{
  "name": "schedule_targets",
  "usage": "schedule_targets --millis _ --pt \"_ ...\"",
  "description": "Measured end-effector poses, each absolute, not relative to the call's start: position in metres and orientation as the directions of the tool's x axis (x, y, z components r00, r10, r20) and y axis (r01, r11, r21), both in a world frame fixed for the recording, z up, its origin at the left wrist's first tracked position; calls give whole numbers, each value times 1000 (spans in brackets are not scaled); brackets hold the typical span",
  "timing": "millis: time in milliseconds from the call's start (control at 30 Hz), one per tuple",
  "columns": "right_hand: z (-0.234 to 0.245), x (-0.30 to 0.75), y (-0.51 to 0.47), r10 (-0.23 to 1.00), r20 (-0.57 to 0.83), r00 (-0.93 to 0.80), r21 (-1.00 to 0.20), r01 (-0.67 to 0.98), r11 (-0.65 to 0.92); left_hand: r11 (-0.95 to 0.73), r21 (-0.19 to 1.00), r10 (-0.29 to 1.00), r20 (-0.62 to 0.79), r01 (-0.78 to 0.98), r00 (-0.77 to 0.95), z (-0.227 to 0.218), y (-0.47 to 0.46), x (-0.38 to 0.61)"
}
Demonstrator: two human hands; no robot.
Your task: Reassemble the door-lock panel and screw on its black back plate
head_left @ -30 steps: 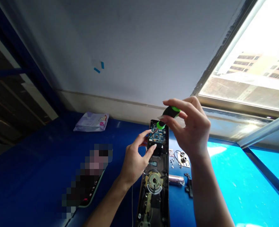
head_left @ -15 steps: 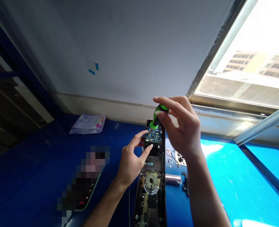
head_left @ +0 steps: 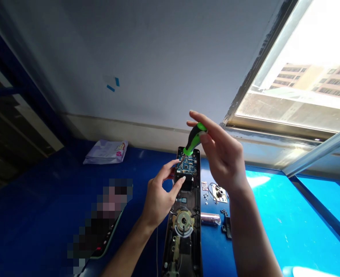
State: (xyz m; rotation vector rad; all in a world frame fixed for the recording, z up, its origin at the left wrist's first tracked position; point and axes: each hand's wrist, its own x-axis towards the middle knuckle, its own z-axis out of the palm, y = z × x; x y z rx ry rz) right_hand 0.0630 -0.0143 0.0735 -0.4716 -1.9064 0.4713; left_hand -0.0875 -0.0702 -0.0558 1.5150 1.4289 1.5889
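Observation:
My right hand (head_left: 226, 154) holds a green-and-black screwdriver (head_left: 194, 138), fingers around its handle and the index finger stretched past its top. The screwdriver leans, its shaft pointing down at the left edge of a blue circuit board (head_left: 190, 166). That board sits in the far end of a long, opened black device housing (head_left: 198, 209). My left hand (head_left: 161, 196) grips the housing from the left, the thumb on a black block (head_left: 188, 182) below the board and the fingertips at the board's left edge. A round metal part (head_left: 184, 221) sits lower in the housing.
Right of the housing lie small screws (head_left: 206, 197), a small module with a cable (head_left: 220, 193), a pinkish cylinder (head_left: 210, 219) and a black bracket (head_left: 228, 227). A pale packet (head_left: 106, 151) and a partly blurred phone-like object (head_left: 108, 234) lie on the blue table (head_left: 141, 169) to the left.
My right hand has opened its fingers somewhat and shifted around the screwdriver handle, showing more of it. The screwdriver tip stays by the board's left edge. My left hand keeps its place.

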Motion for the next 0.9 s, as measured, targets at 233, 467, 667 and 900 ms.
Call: schedule_targets --millis 233,467,667,900 --pt "73 62 -12 497 858 -131 -435 331 838 -302 909 895 374 289 -242 -55 -72 -89" --pt "71 64 -12 487 822 -295 -490 68 869 -309 904 890 384 296 -244 -56 -71 -88" --pt "74 63 -15 447 881 -156 -398 265 878 -313 898 885 393 309 -248 -57 -71 -88" --pt "75 58 -23 489 817 -305 -454 181 872 -325 893 879 407 312 -249 -57 -70 -87"
